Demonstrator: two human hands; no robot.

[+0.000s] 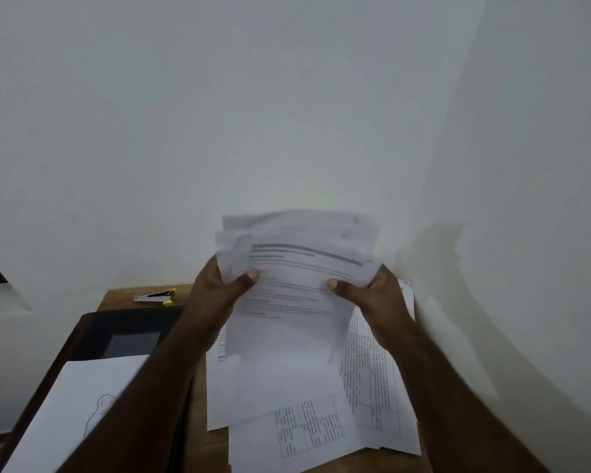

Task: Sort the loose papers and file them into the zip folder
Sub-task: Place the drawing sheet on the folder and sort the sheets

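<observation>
Evidently both hands grip blurred papers (297,268).

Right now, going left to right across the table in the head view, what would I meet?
Sheet with a line drawing → black zip folder beneath it → stapler at the back → held stack of papers → loose printed sheets by the wall.

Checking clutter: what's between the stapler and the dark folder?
Head view: only bare wooden table separates stapler from dark folder.
</observation>
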